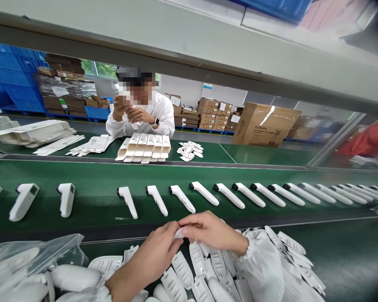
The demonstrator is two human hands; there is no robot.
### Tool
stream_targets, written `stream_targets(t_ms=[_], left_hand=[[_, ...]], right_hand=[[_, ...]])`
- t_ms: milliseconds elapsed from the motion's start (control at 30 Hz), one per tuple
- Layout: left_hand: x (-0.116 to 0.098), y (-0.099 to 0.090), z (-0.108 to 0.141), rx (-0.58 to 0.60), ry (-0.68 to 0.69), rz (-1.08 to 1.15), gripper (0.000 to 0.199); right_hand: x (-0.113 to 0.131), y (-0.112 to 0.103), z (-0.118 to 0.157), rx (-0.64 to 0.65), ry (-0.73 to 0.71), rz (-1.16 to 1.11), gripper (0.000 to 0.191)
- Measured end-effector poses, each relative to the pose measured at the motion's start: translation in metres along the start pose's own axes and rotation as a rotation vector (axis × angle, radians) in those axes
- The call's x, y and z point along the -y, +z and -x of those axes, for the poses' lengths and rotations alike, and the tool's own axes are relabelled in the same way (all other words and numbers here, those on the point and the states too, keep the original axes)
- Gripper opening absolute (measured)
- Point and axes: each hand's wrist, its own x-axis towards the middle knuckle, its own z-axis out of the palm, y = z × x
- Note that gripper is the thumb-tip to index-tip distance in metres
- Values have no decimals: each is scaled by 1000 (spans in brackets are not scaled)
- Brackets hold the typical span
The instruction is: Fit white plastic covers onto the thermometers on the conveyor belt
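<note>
- left hand: fingers closed on white part
- right hand: thumb and fingers pinching same part, barely open
- white part: between hands, over far edge of covers
- belt: beyond hands, row of thermometers
- bag: near left

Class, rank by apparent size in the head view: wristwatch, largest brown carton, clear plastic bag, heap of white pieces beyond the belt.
1. Clear plastic bag
2. Largest brown carton
3. Heap of white pieces
4. Wristwatch
</note>
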Motion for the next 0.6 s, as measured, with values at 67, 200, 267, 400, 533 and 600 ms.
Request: stream_targets(t_ms=[67,200,267,400,533,600], left_hand=[[-2,1,-1,8,31,-34,24],[1,3,-4,42,-75,183,29],[6,6,-7,93,-140,399,40],[9,7,-10,126,-149,598,52],[-10,-3,-6,69,61,230,29],[-18,-6,-5,50,119,71,21]], right_hand=[[5,9,2,-19,-23,19,26],[-4,9,0,-161,-75,46,19],[-9,5,1,-255,-49,18,20],[-11,-2,6,-160,-4,-137,35],[-10,-8,11,79,188,-422,48],[-14,-15,11,164,240,-465,41]])
